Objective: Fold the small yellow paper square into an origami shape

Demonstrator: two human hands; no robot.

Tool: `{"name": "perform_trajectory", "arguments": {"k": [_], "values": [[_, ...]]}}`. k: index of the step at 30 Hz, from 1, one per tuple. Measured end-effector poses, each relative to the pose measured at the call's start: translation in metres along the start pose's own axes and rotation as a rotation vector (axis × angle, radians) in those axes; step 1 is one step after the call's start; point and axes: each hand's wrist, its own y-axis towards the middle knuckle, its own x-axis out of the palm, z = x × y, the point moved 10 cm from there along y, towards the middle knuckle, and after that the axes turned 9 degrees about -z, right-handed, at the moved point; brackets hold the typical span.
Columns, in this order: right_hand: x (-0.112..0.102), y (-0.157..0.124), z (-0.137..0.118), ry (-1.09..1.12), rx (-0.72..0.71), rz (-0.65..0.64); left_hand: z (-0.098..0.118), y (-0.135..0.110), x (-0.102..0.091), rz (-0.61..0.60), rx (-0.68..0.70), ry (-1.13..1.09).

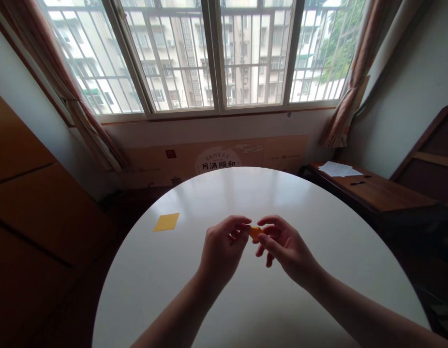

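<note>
A small orange-yellow piece of folded paper (255, 234) is up between my two hands over the white table (267, 309). My left hand (226, 246) is closed, pinching its left end between thumb and fingertips. At its right side, the thumb of my right hand (285, 249) presses against it. The index finger of that hand arches above, and its other fingers curl loosely behind and below. Fingertips cover parts of the piece, so its full shape is hidden. Flat on the table to the left lies a yellow square sheet of paper (166, 222).
The table's round far edge faces a printed cardboard panel (282, 150) beneath the barred window (253, 58). To the right stands a wooden side table (387, 188) carrying white papers (339, 168) and a small dark object. An orange-brown cabinet (35, 203) is on the left.
</note>
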Motion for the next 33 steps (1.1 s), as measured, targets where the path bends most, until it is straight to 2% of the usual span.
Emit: {"name": "perform_trajectory", "arguments": {"k": [4,9,11,14,16,18,20,23,26,29,33], "values": [[0.000,0.003,0.012,0.069,0.107,-0.013,-0.005,0.003,0.004,-0.050,-0.042,-0.094],[0.011,0.002,0.019,0.131,0.189,-0.105,-0.019,0.006,0.010,-0.073,-0.152,-0.303],[0.014,0.002,0.019,0.142,0.206,-0.122,-0.019,0.006,0.010,-0.066,-0.144,-0.289],[0.018,0.001,0.019,0.136,0.228,-0.137,-0.013,0.005,0.006,-0.052,-0.077,-0.153],[0.020,0.001,0.019,0.122,0.228,-0.145,-0.007,0.003,0.005,-0.051,-0.027,-0.063],[0.021,0.000,0.018,0.115,0.223,-0.144,-0.007,0.003,0.006,-0.066,-0.024,-0.073],[0.021,0.000,0.017,0.122,0.217,-0.140,-0.013,0.004,0.009,-0.102,-0.088,-0.214],[0.019,-0.002,0.012,0.144,0.183,-0.121,-0.028,0.004,0.020,-0.183,-0.254,-0.499],[0.019,-0.003,0.006,0.156,0.152,-0.119,-0.032,0.002,0.031,-0.271,-0.344,-0.628],[0.021,-0.003,0.004,0.159,0.138,-0.129,-0.028,0.001,0.037,-0.329,-0.326,-0.646],[0.020,-0.004,0.003,0.122,0.121,-0.120,-0.022,0.001,0.038,-0.333,-0.292,-0.578]]}}
